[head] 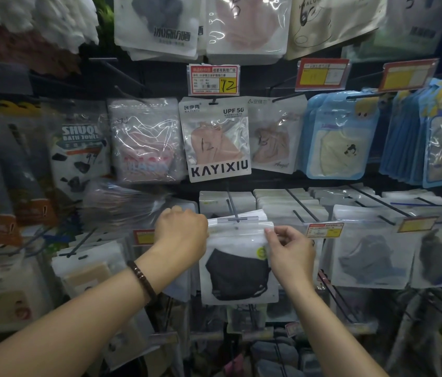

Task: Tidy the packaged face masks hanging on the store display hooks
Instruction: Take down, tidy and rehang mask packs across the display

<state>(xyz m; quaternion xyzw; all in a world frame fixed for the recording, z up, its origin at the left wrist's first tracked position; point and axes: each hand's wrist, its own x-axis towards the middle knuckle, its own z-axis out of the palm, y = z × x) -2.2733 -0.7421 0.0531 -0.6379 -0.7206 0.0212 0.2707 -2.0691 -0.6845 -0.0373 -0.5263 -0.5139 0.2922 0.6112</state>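
1. Mask packet: clear bag with a white top strip and a black mask inside. It hangs front-most in the centre of the lower row, held at both upper corners.
2. Left hand: at the packet's upper left corner. Back of the hand faces the camera, fingers curled in tight on the corner; fingertips hidden. Dark beaded bracelet on the wrist.
3. Right hand: thumb and forefinger pinch the upper right edge of the mask packet, remaining fingers loosely bent below.
4. Hook: dark wire, slanting down toward the camera. Its tip ends just above the packet's top strip. Similar white-topped packets sit on it behind. Cannot tell whether the front packet's hang hole is on the wire.
5. Row above: KAYIXIU packet with a tan mask, directly over the hands. "12" is handwritten on its window. Red-and-yellow price tag above it, also marked 12.
6. Right of the KAYIXIU packet: blue packets stacked on their own hooks.
7. Lower row, right: dark-mask packets, just beside the held one, with a small price label above.
8. Left: bath towel pack, blurred.
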